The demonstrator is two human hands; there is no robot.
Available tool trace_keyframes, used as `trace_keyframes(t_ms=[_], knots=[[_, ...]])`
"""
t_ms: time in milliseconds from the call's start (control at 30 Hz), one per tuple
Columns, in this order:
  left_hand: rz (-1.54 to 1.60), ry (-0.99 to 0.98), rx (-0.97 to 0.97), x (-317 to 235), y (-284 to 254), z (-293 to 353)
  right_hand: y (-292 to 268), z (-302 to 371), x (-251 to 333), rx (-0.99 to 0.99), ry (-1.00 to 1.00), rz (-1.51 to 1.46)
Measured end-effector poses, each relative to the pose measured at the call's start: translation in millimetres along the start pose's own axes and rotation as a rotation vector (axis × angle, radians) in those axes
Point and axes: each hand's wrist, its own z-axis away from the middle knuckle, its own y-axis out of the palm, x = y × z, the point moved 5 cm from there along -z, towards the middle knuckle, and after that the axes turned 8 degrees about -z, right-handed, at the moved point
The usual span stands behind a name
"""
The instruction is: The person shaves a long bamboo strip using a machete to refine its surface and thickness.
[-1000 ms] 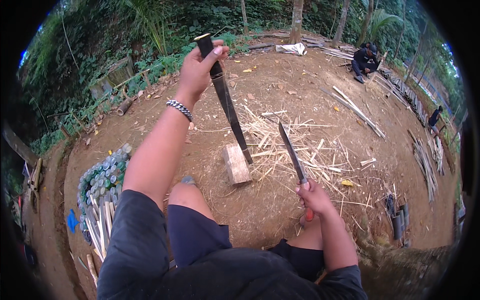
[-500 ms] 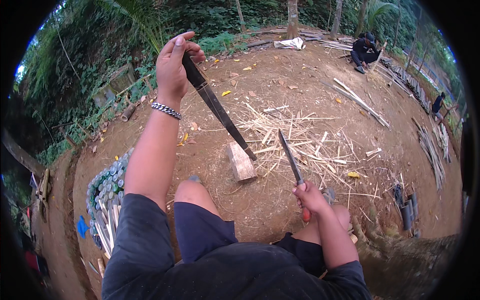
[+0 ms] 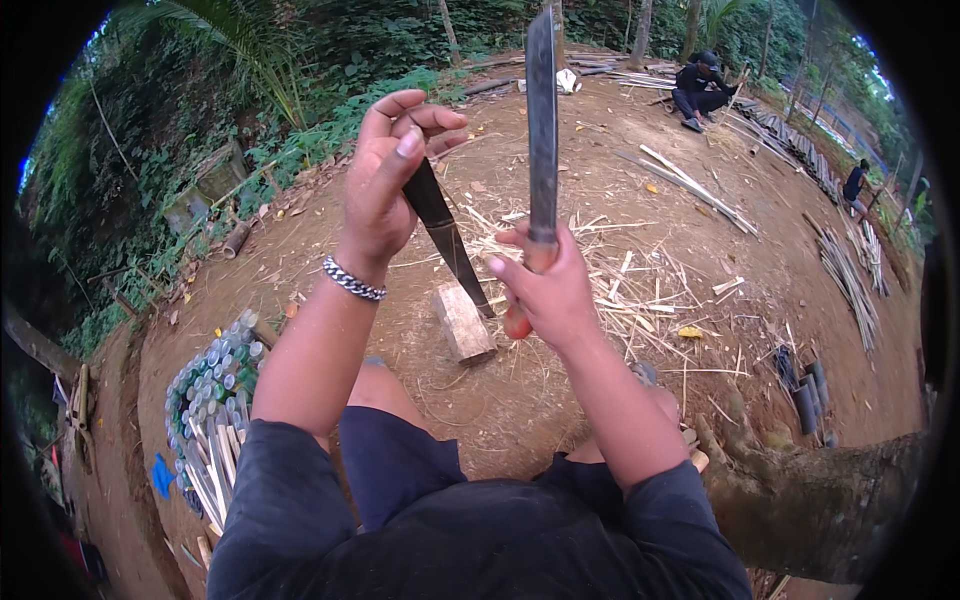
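Note:
My right hand (image 3: 560,295) grips a machete by its orange-red handle (image 3: 517,322), with the long dark blade (image 3: 541,130) raised upright. To its left, a dark, narrow split bamboo piece (image 3: 445,225) with a node stands tilted. Its upper end rests in my left hand (image 3: 385,185), which steadies it with the thumb across and the other fingers loosely curled and partly apart. The bamboo's lower end comes down beside the right edge of a squared wooden block (image 3: 463,322) on the ground. Blade and bamboo are apart.
Pale split strips (image 3: 630,265) litter the dirt beyond the block. Plastic bottles (image 3: 215,375) and light slats (image 3: 215,465) lie at left. A thick trunk (image 3: 810,500) and dark tubes (image 3: 805,405) are at right. One person (image 3: 705,90) crouches far right; another person (image 3: 856,188) is farther right.
My right hand has lifted the machete up and leftward, from low at the right to upright near the bamboo. My left hand has shifted slightly right and down, its fingers more spread.

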Motion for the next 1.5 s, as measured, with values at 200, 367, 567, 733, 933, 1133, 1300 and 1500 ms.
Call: trace_keyframes(t_ms=[200,367,567,733,933,1133,1300,1500], knots=[[0.002,-0.029,0.076,4,25,6,22,-17,22,0.085,-0.166,-0.162],[0.028,-0.041,0.109,4,29,4,5,-18,32,0.054,-0.151,-0.076],[0.056,-0.078,0.128,7,29,-1,-14,-13,65,0.133,-0.142,-0.272],[0.03,-0.11,0.133,7,36,-4,-18,-9,83,0.162,-0.097,-0.326],[0.063,-0.09,0.186,8,47,-5,-28,-2,92,0.119,-0.107,-0.288],[0.072,-0.105,0.27,13,63,-2,-39,7,107,0.103,-0.153,-0.238],[0.09,-0.237,0.319,9,77,2,-48,9,114,0.086,-0.166,-0.175],[0.048,-0.285,0.385,11,84,6,-55,22,122,0.044,-0.124,-0.003]])
